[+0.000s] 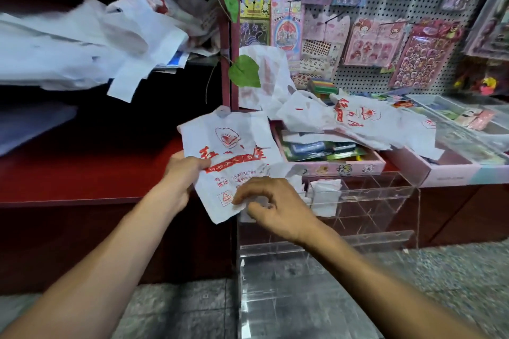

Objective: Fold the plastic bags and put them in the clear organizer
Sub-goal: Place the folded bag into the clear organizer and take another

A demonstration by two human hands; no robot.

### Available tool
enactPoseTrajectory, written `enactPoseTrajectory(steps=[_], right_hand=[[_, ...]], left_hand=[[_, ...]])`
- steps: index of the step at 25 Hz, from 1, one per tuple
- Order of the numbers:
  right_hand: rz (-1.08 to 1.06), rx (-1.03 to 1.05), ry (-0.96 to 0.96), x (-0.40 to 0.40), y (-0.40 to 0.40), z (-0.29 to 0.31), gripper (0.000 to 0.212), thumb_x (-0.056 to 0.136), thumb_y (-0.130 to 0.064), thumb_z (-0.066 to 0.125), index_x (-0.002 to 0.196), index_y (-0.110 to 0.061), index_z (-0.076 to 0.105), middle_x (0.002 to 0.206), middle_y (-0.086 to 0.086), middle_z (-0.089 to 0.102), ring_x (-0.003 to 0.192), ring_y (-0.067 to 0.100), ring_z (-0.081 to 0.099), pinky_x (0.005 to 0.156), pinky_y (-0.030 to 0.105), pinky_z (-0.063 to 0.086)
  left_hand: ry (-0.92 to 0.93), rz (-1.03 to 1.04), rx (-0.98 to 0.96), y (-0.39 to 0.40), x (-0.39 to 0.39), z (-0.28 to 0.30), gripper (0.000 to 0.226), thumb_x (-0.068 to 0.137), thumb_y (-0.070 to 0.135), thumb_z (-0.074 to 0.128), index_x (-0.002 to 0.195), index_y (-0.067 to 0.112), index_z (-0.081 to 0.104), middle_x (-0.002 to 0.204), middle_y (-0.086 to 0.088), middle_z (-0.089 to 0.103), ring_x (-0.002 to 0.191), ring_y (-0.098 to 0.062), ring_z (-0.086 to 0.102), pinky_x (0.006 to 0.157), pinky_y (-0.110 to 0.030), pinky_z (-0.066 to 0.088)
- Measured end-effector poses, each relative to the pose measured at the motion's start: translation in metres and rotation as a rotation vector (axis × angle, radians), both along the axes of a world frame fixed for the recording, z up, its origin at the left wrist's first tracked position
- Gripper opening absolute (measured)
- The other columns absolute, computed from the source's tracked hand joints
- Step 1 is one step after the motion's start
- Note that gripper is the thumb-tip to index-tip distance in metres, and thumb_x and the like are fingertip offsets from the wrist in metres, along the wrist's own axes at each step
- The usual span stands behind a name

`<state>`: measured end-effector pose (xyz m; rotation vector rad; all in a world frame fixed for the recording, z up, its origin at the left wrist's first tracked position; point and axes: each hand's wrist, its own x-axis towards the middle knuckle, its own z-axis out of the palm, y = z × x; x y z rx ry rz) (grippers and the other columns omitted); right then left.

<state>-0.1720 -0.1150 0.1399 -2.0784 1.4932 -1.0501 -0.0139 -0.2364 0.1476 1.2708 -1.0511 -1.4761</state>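
Observation:
A white plastic bag with red print [231, 151] is held up in front of me. My left hand [183, 173] grips its left edge, thumb on the printed face. My right hand [271, 206] pinches the bag's lower right corner with curled fingers. Just behind and below my right hand stands the clear organizer [366, 209], divided into compartments, with a folded white bag [325, 195] in its upper left cell. More crumpled white bags with red print [366, 121] lie on the boxes to the right. A bigger heap of white bags [91, 44] sits on the dark shelf at upper left.
A pink box of stationery [330, 166] rests behind the organizer on the red counter [82, 176]. A pegboard with sticker packs [385, 36] fills the back right. A red post with green leaves [230, 36] stands in the middle. Grey tiled floor [179, 308] lies below.

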Motion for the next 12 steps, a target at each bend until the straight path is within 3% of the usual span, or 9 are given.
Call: enactPoseTrajectory(steps=[3, 6, 9, 12], right_hand=[[-0.021, -0.039, 0.164, 0.022, -0.025, -0.013, 0.04, 0.072, -0.024, 0.051, 0.107, -0.018, 0.07, 0.117, -0.005, 0.066, 0.108, 0.017, 0.06, 0.096, 0.034, 0.047], [-0.037, -0.071, 0.508, 0.048, -0.055, -0.019, 0.052, 0.076, -0.019, 0.06, 0.128, -0.019, 0.06, 0.136, 0.002, 0.057, 0.117, 0.03, 0.053, 0.098, 0.044, 0.044], [0.001, 0.11, 0.72, 0.07, -0.083, -0.023, 0.066, 0.081, -0.027, 0.065, 0.142, -0.026, 0.041, 0.149, 0.0, 0.044, 0.131, 0.027, 0.043, 0.105, 0.042, 0.035], [0.02, 0.247, 0.806, 0.087, -0.104, -0.033, 0.078, 0.081, -0.038, 0.07, 0.148, -0.029, 0.031, 0.157, 0.001, 0.031, 0.139, 0.029, 0.033, 0.112, 0.045, 0.029]], left_hand=[[-0.094, 0.095, -0.011, -0.007, 0.049, -0.009, 0.022, 0.09, -0.004, 0.061, 0.103, 0.013, 0.063, 0.099, -0.007, 0.07, 0.081, -0.023, 0.067, 0.077, -0.035, 0.053], [-0.137, 0.122, -0.016, -0.009, 0.095, -0.017, 0.016, 0.094, 0.002, 0.056, 0.092, 0.015, 0.066, 0.08, -0.001, 0.073, 0.066, -0.017, 0.063, 0.061, -0.028, 0.046], [-0.118, 0.176, 0.034, -0.013, 0.127, -0.022, 0.024, 0.103, 0.013, 0.042, 0.089, 0.015, 0.062, 0.082, -0.004, 0.069, 0.065, -0.018, 0.06, 0.058, -0.027, 0.044], [-0.067, 0.272, 0.066, -0.027, 0.15, -0.03, 0.022, 0.101, 0.012, 0.042, 0.107, 0.01, 0.063, 0.086, -0.008, 0.063, 0.054, -0.018, 0.052, 0.041, -0.022, 0.04]])
